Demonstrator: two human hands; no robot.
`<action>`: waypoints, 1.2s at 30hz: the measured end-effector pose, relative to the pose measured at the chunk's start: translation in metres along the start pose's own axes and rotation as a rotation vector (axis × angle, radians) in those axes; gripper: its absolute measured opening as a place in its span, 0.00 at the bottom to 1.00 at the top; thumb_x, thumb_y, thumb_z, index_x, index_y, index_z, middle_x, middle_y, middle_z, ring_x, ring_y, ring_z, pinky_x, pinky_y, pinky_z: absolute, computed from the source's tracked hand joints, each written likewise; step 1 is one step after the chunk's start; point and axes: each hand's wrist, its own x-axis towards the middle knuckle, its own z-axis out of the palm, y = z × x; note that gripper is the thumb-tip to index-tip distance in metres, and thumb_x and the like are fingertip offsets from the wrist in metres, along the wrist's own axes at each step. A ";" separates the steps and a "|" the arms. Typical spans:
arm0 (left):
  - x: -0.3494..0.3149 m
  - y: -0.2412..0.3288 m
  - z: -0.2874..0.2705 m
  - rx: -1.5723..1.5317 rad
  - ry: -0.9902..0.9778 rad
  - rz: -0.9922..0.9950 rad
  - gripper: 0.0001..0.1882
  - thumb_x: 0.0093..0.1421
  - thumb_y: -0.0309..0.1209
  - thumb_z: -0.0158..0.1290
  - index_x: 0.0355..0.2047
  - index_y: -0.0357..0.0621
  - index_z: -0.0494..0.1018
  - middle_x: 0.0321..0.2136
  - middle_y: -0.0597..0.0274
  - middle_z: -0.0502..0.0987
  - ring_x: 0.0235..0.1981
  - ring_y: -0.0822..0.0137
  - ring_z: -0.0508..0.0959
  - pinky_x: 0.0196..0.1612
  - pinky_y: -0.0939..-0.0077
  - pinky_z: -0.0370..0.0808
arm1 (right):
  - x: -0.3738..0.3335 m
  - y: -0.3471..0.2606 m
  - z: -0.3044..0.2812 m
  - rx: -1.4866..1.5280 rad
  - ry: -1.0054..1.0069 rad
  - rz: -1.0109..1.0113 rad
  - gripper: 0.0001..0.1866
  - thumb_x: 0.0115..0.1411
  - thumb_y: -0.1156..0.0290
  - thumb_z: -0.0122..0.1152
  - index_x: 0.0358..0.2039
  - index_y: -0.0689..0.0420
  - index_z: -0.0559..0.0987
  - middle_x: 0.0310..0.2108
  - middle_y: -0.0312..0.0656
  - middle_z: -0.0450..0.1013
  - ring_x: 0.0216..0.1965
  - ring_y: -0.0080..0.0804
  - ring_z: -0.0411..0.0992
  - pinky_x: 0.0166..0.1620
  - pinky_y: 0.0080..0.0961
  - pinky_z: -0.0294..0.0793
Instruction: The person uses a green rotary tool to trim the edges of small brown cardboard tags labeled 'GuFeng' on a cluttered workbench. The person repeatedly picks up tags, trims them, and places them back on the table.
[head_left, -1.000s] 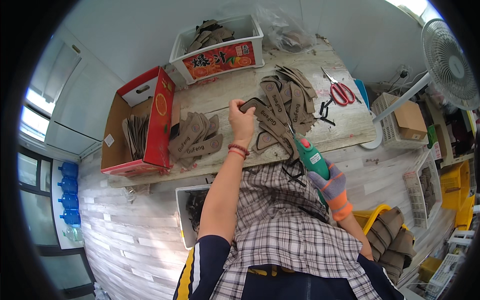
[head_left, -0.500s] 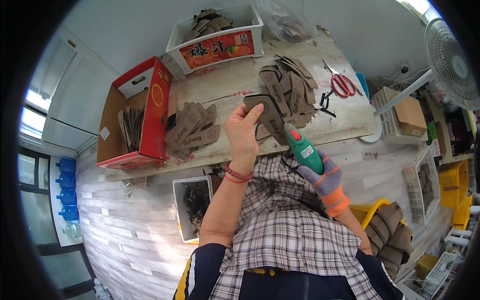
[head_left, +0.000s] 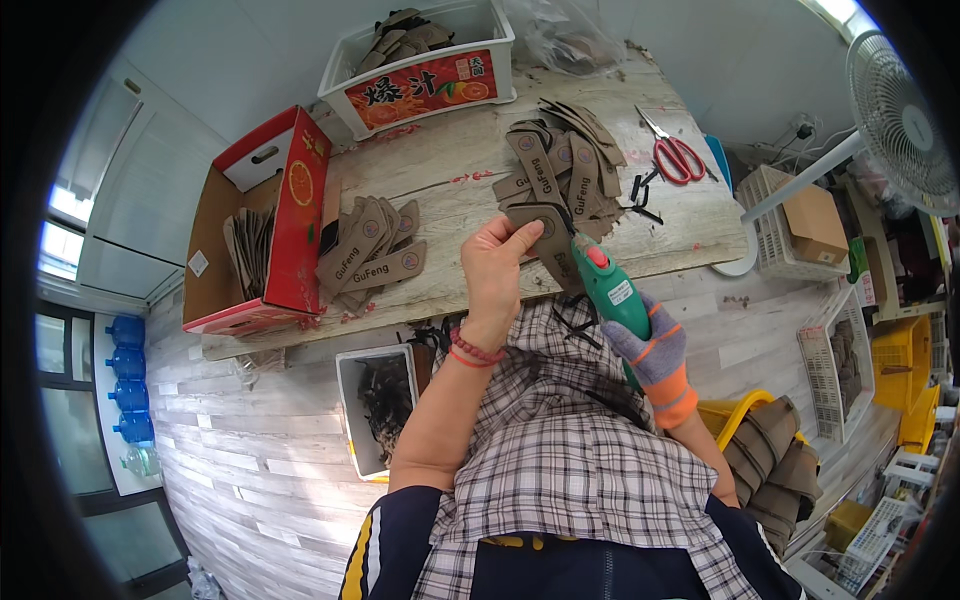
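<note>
My left hand (head_left: 490,275), bare with a red beaded bracelet, pinches a curved taupe fabric piece (head_left: 553,262) with a dark edge at the table's front. Wrapped round a green handheld electric cutter (head_left: 615,290) with a red button is my right hand (head_left: 655,355), in a grey and orange glove. The cutter's tip meets the piece's right edge; its blade is too small to make out. Just beyond lies a heap of similar pieces (head_left: 583,180). A smaller stack (head_left: 385,268) rests to the left. Black offcuts (head_left: 575,328) lie on my checked apron (head_left: 570,460).
A red cardboard box (head_left: 305,215) and a white crate (head_left: 425,85) on the table hold more pieces. Red-handled scissors (head_left: 680,162) lie right, near black strips (head_left: 648,212). Below stands a bin of dark scraps (head_left: 348,400); a fan (head_left: 905,130) is at far right.
The cutter's tip has moved up the piece's right edge. My left hand and the piece have shifted slightly right and down. A black offcut now shows more plainly on the apron.
</note>
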 end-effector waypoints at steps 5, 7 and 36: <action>-0.003 0.001 -0.005 0.092 -0.066 -0.024 0.06 0.56 0.21 0.53 0.34 0.35 0.77 0.30 0.61 0.80 0.27 0.75 0.76 0.33 0.82 0.71 | 0.001 -0.004 -0.001 0.043 -0.020 -0.045 0.22 0.51 0.71 0.66 0.45 0.65 0.73 0.29 0.36 0.74 0.26 0.17 0.70 0.29 0.15 0.70; -0.003 0.004 -0.003 0.068 -0.053 -0.031 0.05 0.56 0.22 0.53 0.34 0.35 0.77 0.29 0.62 0.80 0.28 0.76 0.76 0.33 0.82 0.71 | 0.001 -0.006 -0.001 0.100 -0.029 -0.037 0.22 0.51 0.71 0.66 0.45 0.65 0.73 0.29 0.35 0.74 0.26 0.17 0.69 0.29 0.15 0.70; -0.005 0.000 0.006 -0.043 0.008 0.146 0.05 0.58 0.22 0.53 0.35 0.34 0.74 0.30 0.65 0.77 0.30 0.78 0.75 0.37 0.84 0.72 | -0.011 -0.006 -0.005 0.032 -0.065 0.048 0.27 0.49 0.67 0.70 0.48 0.62 0.72 0.34 0.38 0.75 0.33 0.19 0.71 0.35 0.17 0.72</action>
